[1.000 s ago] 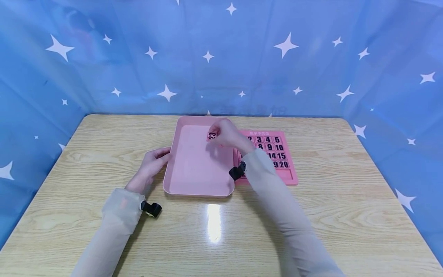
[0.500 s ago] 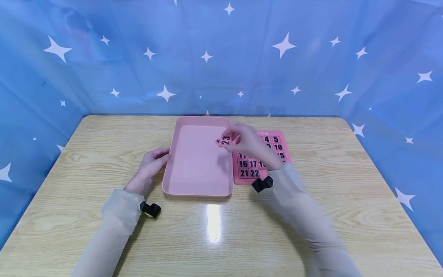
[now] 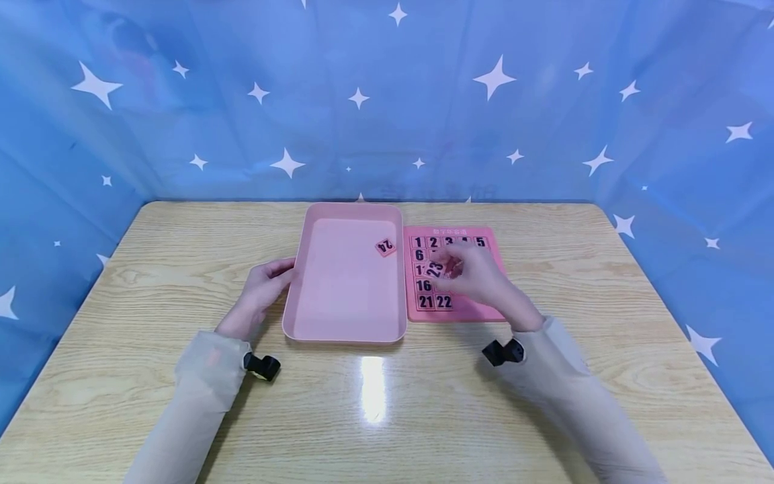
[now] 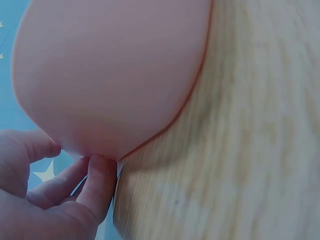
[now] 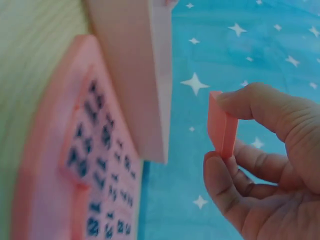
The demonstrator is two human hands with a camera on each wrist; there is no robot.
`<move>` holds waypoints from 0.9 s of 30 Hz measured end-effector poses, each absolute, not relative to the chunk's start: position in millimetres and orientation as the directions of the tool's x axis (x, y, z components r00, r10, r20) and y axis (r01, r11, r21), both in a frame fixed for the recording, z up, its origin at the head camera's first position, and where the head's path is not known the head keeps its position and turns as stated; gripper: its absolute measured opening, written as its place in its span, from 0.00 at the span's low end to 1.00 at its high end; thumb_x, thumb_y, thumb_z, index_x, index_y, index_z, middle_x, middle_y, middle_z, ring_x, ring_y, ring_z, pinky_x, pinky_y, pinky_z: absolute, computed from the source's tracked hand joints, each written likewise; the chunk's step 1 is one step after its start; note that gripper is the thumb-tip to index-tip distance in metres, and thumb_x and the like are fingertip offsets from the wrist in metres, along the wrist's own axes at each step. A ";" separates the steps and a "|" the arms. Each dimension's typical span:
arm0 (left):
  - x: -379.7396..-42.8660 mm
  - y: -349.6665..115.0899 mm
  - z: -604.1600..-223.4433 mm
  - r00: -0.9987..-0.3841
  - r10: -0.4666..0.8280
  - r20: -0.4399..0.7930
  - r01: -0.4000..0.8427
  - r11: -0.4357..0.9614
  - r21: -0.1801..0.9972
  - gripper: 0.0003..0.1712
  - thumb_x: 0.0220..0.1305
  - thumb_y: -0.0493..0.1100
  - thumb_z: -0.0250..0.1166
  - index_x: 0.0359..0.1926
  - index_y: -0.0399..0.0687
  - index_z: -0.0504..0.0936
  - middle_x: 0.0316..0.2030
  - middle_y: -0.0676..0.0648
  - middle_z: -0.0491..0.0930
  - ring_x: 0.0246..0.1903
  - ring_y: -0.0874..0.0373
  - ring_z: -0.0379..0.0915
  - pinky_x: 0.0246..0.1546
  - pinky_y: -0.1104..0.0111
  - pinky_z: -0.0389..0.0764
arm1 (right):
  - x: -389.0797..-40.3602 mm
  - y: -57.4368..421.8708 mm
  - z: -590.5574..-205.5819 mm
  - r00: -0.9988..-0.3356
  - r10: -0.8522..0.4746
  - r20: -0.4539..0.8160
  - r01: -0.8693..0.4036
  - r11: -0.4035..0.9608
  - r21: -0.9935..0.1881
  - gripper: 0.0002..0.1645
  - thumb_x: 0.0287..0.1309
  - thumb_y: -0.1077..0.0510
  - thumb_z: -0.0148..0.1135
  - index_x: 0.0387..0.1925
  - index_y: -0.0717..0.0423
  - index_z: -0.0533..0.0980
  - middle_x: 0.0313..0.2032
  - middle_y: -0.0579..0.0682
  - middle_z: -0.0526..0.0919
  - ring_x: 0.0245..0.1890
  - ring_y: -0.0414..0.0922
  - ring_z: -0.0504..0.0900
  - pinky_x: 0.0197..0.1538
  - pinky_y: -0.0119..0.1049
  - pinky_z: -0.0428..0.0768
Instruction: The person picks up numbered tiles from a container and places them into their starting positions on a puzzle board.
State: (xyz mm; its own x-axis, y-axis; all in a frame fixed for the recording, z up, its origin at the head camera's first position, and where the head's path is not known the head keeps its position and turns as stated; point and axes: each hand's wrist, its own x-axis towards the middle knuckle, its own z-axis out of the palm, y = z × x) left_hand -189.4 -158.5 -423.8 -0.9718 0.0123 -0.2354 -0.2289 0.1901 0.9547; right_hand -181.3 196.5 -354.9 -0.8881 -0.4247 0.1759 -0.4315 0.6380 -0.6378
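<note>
In the head view, my right hand [image 3: 474,272] is over the pink number board [image 3: 478,310]. It pinches a small pink number tile [image 3: 434,269] marked 23 between thumb and fingertips, with the tile held up on edge in the right wrist view. The board carries rows of numbered tiles, the lowest showing 21 and 22 at its left; my hand hides part of the middle rows. To the left lies a shallow pink tray [image 3: 345,296] with one tile marked 24 [image 3: 385,247] in it. My left hand [image 3: 261,292] touches the tray's left side with its fingertips.
The tray and board lie side by side on a wooden table [image 3: 181,269], nearly touching. A blue star-patterned curtain [image 3: 326,101] stands behind the table and along both sides. Light reflects off the table in front of the tray.
My right hand has lifted tile 23 from the tray and carried it right, over the board. Tile 24 now shows in the tray. The left hand has stayed at the tray's side.
</note>
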 end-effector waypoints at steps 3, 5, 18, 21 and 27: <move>-189.0 -158.4 -423.5 -0.972 0.016 -0.233 -0.225 0.192 0.955 0.24 0.66 0.37 0.56 0.59 0.26 0.69 0.56 0.31 0.71 0.35 0.73 0.71 0.38 0.81 0.74 | -172.7 206.2 -362.8 -0.912 -0.379 0.155 -0.383 0.657 -0.649 0.18 0.41 0.65 0.73 0.36 0.69 0.79 0.29 0.55 0.80 0.27 0.46 0.77 0.31 0.34 0.79; -189.0 -158.3 -423.1 -0.972 0.017 -0.235 -0.227 0.193 0.954 0.24 0.66 0.37 0.56 0.59 0.26 0.69 0.56 0.31 0.71 0.35 0.73 0.71 0.37 0.81 0.74 | -167.0 212.4 -368.2 -0.927 -0.352 0.130 -0.349 0.679 -0.646 0.17 0.42 0.65 0.73 0.35 0.69 0.79 0.27 0.54 0.79 0.25 0.45 0.76 0.30 0.32 0.78; -188.6 -158.4 -420.9 -0.969 0.008 -0.248 -0.242 0.197 0.950 0.24 0.66 0.37 0.55 0.59 0.27 0.69 0.57 0.30 0.70 0.34 0.74 0.71 0.37 0.81 0.73 | -147.8 234.1 -386.8 -0.981 -0.194 -0.022 -0.147 0.805 -0.575 0.15 0.43 0.58 0.73 0.29 0.65 0.78 0.24 0.51 0.78 0.23 0.43 0.74 0.28 0.33 0.75; -188.8 -158.0 -420.7 -0.969 0.003 -0.249 -0.243 0.201 0.949 0.23 0.66 0.37 0.55 0.59 0.27 0.69 0.57 0.30 0.70 0.34 0.73 0.71 0.37 0.81 0.73 | -147.2 233.8 -389.6 -0.983 -0.175 -0.056 -0.111 0.811 -0.575 0.17 0.42 0.59 0.73 0.30 0.66 0.76 0.25 0.53 0.78 0.24 0.44 0.74 0.28 0.34 0.76; -189.2 -157.9 -420.3 -0.967 0.004 -0.253 -0.246 0.214 0.945 0.23 0.66 0.37 0.54 0.60 0.28 0.69 0.58 0.31 0.70 0.35 0.73 0.70 0.39 0.81 0.73 | -148.5 231.1 -395.1 -0.986 -0.134 -0.102 -0.052 0.819 -0.571 0.19 0.42 0.57 0.74 0.29 0.63 0.74 0.23 0.52 0.76 0.22 0.44 0.72 0.26 0.34 0.73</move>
State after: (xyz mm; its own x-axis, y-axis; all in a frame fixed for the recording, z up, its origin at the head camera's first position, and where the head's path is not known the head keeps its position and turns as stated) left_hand -189.2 -157.9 -420.3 -0.9675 0.0041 -0.2529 -0.2462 0.2140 0.9453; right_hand -148.5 231.1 -395.1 -0.9857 -0.1339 -0.1019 -0.0522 0.8194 -0.5709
